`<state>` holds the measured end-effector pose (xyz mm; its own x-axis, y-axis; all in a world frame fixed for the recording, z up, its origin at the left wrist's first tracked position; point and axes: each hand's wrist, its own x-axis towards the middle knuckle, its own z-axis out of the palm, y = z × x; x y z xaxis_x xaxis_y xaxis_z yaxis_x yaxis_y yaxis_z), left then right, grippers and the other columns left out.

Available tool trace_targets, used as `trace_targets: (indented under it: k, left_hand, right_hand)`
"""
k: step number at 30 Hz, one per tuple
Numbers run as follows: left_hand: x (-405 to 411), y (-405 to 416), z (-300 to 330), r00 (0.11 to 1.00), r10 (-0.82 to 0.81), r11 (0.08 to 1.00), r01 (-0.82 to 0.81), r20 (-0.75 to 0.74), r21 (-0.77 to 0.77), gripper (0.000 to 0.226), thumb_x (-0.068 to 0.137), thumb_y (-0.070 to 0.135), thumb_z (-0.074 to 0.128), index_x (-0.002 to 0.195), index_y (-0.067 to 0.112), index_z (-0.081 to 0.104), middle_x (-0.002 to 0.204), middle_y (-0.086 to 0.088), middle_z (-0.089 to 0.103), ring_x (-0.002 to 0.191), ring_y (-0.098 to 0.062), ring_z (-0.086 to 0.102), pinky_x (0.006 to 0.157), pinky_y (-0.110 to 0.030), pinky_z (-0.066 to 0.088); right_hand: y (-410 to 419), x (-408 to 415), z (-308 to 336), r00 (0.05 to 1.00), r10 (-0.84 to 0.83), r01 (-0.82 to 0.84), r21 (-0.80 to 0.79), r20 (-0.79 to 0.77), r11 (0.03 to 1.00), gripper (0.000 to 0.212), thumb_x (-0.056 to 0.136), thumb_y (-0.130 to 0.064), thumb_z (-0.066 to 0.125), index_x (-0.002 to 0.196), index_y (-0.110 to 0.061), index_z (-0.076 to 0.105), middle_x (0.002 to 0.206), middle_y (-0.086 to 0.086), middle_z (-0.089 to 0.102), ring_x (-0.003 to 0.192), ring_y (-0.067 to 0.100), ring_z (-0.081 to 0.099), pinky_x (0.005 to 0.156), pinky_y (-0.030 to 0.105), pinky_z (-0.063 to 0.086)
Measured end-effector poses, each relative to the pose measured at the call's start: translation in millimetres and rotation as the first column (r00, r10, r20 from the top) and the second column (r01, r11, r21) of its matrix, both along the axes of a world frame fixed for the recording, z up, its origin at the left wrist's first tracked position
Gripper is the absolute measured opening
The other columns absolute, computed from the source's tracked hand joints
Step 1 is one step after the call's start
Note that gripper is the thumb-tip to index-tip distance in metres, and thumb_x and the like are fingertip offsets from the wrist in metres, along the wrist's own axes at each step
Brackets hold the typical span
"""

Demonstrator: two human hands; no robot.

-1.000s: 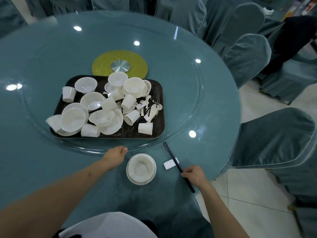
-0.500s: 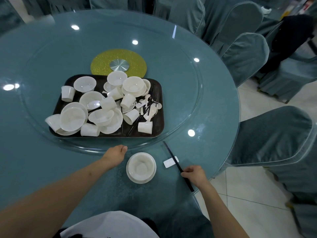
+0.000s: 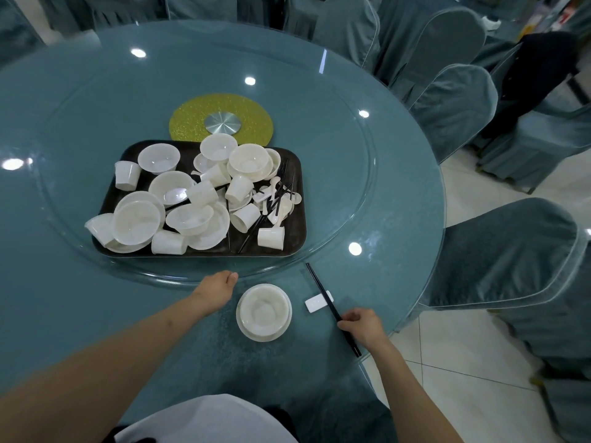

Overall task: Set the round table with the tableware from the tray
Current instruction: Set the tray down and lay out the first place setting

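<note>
Our right hand pinched the chopsticks, hiding part; our left hand's fingers were unclear on the teal glass worktop.

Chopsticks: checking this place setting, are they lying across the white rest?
Yes, the black chopsticks lie across the white chopstick rest, right hand holding their near end.

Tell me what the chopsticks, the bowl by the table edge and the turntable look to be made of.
Chopsticks: black, smooth, slightly glossy, likely plastic or lacquered wood; the look leaves it open.
Bowl: milky white, faintly translucent and shiny, so ceramic, melamine or plastic; cannot tell which.
Turntable: clear glass, judging by the tablecloth showing through, the bright light reflections and the thick see-through edge.
</note>
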<state>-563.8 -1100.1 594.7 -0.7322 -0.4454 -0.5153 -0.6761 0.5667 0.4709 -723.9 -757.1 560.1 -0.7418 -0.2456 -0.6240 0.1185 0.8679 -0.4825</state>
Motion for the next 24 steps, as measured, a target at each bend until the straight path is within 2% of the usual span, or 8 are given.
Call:
trace_targets:
  k: [5, 10, 15, 18, 22, 24]
  left_hand:
    - [-0.6, -1.3, 2.4, 1.0, 0.022, 0.999, -0.022, -0.005, 0.043, 0.042, 0.107, 0.041, 0.026, 0.101, 0.012, 0.056, 0.103, -0.008, 0.061, 0.099, -0.025, 0.055, 0.085, -0.035, 0.04]
    - [1.7, -4.4, 3.3, 0.999, 0.039, 0.998, -0.039, -0.006, 0.052, 0.036, 0.106, 0.04, 0.028, 0.093, 0.017, 0.052, 0.096, -0.004, 0.059, 0.094, -0.023, 0.055, 0.081, -0.034, 0.04]
    - [3.3, -7.6, 2.1, 0.996, 0.082, 0.997, -0.081, -0.032, 0.006, 0.036, 0.106, 0.034, 0.029, 0.107, 0.011, 0.058, 0.096, -0.005, 0.061, 0.094, -0.025, 0.057, 0.081, -0.034, 0.043]
    - [3.9, -13.5, 0.5, 0.988, 0.147, 0.989, -0.148, -0.042, -0.02, 0.036, 0.106, 0.031, 0.029, 0.104, 0.009, 0.057, 0.098, -0.011, 0.064, 0.091, -0.028, 0.057, 0.081, -0.036, 0.043]
    - [6.8, -18.1, 0.1, 0.985, 0.161, 0.986, -0.163, -0.065, -0.027, 0.033, 0.106, 0.03, 0.031, 0.1, 0.009, 0.056, 0.093, -0.012, 0.065, 0.087, -0.029, 0.058, 0.077, -0.036, 0.044]
    - [8.7, -20.5, -0.4, 0.984, 0.163, 0.986, -0.165, -0.075, -0.021, 0.03, 0.106, 0.029, 0.031, 0.094, 0.012, 0.053, 0.088, -0.009, 0.063, 0.082, -0.026, 0.056, 0.072, -0.035, 0.042]
  right_hand:
    - [-1.1, 0.2, 4.3, 0.999, -0.035, 0.035, -0.017, -0.021, 0.999, 0.011, 0.078, -0.022, 0.084, 0.084, -0.022, 0.076, 0.081, -0.007, 0.074, 0.079, 0.009, 0.068, 0.063, 0.013, 0.045]
    - [-23.1, -1.2, 24.7, 0.989, -0.106, 0.094, -0.107, -0.108, 0.99, 0.007, 0.081, -0.023, 0.079, 0.077, -0.024, 0.073, 0.076, -0.009, 0.073, 0.078, 0.009, 0.068, 0.067, 0.02, 0.047]
    - [-63.1, -9.7, 37.9, 0.97, -0.046, 0.005, -0.171, -0.237, 0.985, 0.014, 0.087, -0.021, 0.073, 0.074, -0.018, 0.071, 0.067, -0.008, 0.067, 0.064, 0.008, 0.06, 0.061, 0.022, 0.045]
    - [-91.6, -14.8, 42.1, 0.963, -0.022, -0.032, -0.196, -0.27, 0.98, 0.012, 0.089, -0.021, 0.071, 0.078, -0.017, 0.073, 0.068, -0.008, 0.067, 0.066, 0.009, 0.06, 0.06, 0.014, 0.042]
    - [-128.1, -21.1, 48.7, 0.961, 0.014, -0.079, -0.226, -0.277, 0.971, 0.012, 0.089, -0.023, 0.072, 0.077, -0.022, 0.069, 0.068, -0.009, 0.065, 0.065, 0.005, 0.058, 0.06, 0.014, 0.04]
    - [-145.1, -25.0, 49.2, 0.961, 0.022, -0.093, -0.245, -0.275, 0.965, 0.009, 0.09, -0.022, 0.072, 0.081, -0.023, 0.071, 0.072, -0.01, 0.068, 0.069, 0.002, 0.06, 0.065, 0.017, 0.043]
